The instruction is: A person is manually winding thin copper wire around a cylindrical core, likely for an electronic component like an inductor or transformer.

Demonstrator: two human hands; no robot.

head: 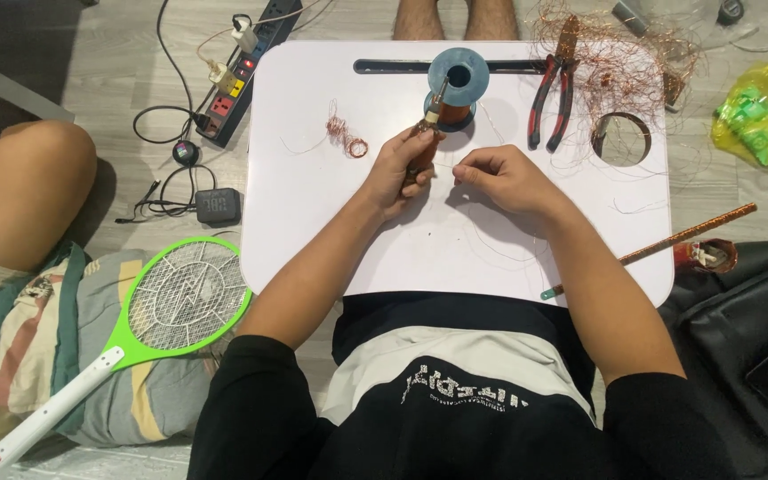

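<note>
A: Left hand [399, 171]?
B: Closed round a brown-handled tool [423, 147], tip tilted up twd the blue wire spool [458, 78] – prob. kept near so wire feeds short.
A: Right hand [501, 178]?
B: Fingers curled, pinching thin copper wire [452, 169] just beside the tool; holds it taut, I'd judge.
A: Rest?
B: Red-handled pliers [551, 102] on white bench [331, 231], in reach. Yellow-green plastic bag [766, 107] on floor, far rt. Green racket-shaped zapper [180, 298] lower left.
</note>
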